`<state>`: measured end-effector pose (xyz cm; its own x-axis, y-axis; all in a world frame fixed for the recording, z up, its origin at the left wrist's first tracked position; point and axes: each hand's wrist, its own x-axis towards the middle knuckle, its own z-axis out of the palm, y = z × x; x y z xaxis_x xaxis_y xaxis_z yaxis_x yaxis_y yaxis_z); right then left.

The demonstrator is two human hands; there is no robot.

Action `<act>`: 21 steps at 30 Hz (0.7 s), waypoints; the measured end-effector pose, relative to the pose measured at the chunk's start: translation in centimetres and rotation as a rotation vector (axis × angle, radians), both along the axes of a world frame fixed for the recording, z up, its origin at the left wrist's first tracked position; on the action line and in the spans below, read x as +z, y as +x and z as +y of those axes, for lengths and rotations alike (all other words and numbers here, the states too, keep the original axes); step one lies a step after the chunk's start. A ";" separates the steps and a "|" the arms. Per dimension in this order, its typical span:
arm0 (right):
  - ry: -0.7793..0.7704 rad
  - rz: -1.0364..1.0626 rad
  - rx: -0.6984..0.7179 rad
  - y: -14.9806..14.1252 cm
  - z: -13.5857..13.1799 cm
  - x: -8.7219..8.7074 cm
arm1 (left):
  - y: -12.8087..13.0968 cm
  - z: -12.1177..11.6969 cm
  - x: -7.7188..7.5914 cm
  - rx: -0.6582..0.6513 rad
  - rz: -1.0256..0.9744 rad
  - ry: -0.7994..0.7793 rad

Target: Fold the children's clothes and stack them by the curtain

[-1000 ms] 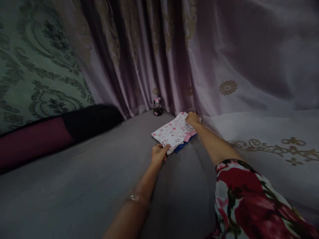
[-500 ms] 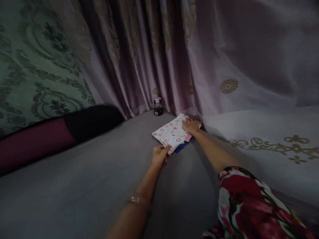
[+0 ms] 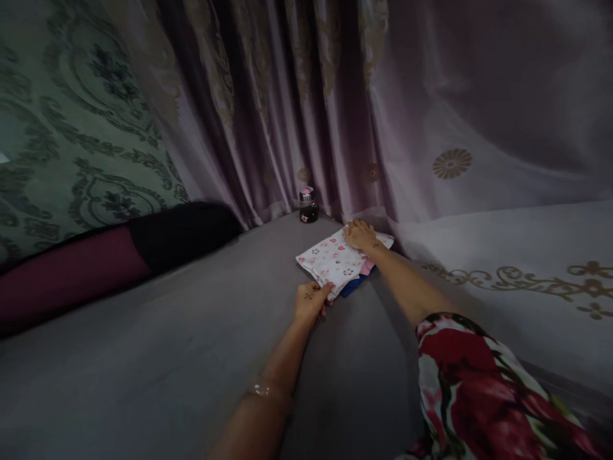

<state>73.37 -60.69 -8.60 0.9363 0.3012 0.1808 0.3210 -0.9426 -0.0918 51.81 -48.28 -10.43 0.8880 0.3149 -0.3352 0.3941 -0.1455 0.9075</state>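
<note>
A folded white cloth [image 3: 330, 259] with pink and dark flower prints lies at the far end of the grey surface. My left hand [image 3: 312, 300] pinches its near corner between thumb and fingers. My right hand [image 3: 360, 236] rests flat on the cloth's far side, fingers stretched out. Beneath the printed cloth, a pink fabric edge [image 3: 368, 266] and a blue fabric piece [image 3: 354, 285] stick out on the right. How many layers lie under it I cannot tell.
Behind the cloth stands a small dark jar [image 3: 308, 206] with a pink and silver lid. A black and maroon bolster [image 3: 86, 265] lies along the patterned green wall at left. Purple curtains [image 3: 345, 115] hang at the back, their pale lower part spreading to the right.
My right hand has slid left across the cloth, toward its far edge. My left hand keeps its pinch on the near corner. The whole view has shifted slightly.
</note>
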 end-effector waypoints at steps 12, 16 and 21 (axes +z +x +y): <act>-0.001 0.192 0.023 -0.6 0.9 0.0 | 0.3 0.3 -1.2 -0.003 0.002 -0.036; 0.007 0.150 0.180 -4.7 2.9 0.1 | 0.3 0.2 -0.9 0.010 0.004 -0.057; -0.027 0.197 0.416 -9.5 5.5 -0.9 | -0.1 0.6 -0.2 -0.018 0.010 -0.176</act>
